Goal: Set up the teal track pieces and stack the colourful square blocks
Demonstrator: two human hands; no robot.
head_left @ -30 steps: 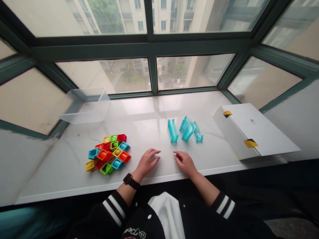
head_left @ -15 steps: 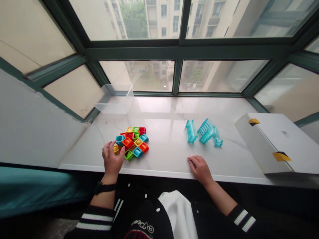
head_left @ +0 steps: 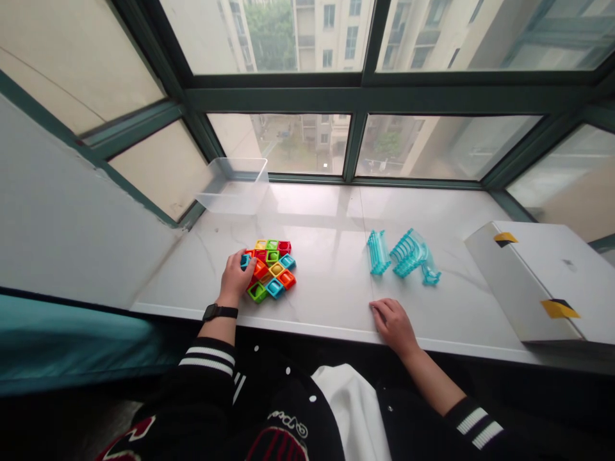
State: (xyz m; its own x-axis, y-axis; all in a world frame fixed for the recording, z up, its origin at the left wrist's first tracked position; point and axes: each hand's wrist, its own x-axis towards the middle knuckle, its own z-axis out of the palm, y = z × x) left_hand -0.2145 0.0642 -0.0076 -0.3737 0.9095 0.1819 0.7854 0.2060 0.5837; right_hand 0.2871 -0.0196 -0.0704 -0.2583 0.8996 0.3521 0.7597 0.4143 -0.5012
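Note:
A cluster of colourful toy blocks, red, orange, yellow, green and blue with hollow openings, lies on the white sill, left of the middle. My left hand is at its left side, thumb and fingers closed around a blue block at the cluster's edge. Whether that block is lifted off the others I cannot tell. The hand hides part of the blocks near it. To the right, my right hand rests on the sill near its front edge, fingers loosely curled together with nothing visible in them.
Beyond my right hand stand translucent blue ribbed track pieces. A clear plastic bin is at the back left by the window. A white box with yellow-and-black tape takes up the right end of the sill.
My left hand has moved up along the cluster's left side and closed on a blue block. The view has shifted a little. My right hand stays in place on the sill.

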